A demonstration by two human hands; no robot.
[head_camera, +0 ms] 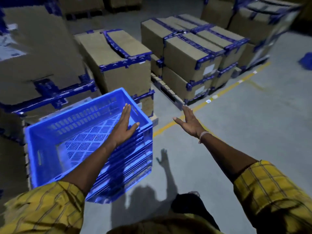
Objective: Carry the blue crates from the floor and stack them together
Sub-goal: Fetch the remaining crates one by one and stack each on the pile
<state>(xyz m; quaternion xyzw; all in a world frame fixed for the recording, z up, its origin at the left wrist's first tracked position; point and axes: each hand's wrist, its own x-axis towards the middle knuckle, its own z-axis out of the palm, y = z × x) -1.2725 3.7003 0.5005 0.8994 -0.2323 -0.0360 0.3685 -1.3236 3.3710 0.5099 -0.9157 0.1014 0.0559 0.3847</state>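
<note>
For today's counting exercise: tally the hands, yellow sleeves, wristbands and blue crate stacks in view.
Hands: 2 (left hand, right hand)
Yellow sleeves: 2 (left sleeve, right sleeve)
Wristbands: 1
Blue crate stacks: 1
Total: 6

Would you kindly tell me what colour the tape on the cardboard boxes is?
Blue; the tape bands the brown cardboard boxes, clearest in the head view.

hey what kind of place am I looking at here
Most likely a warehouse or storage floor: sealed cardboard cartons strapped with blue tape sit stacked on a pallet, a yellow lane line runs across the concrete floor, and a blue crate stands nearby.
</note>
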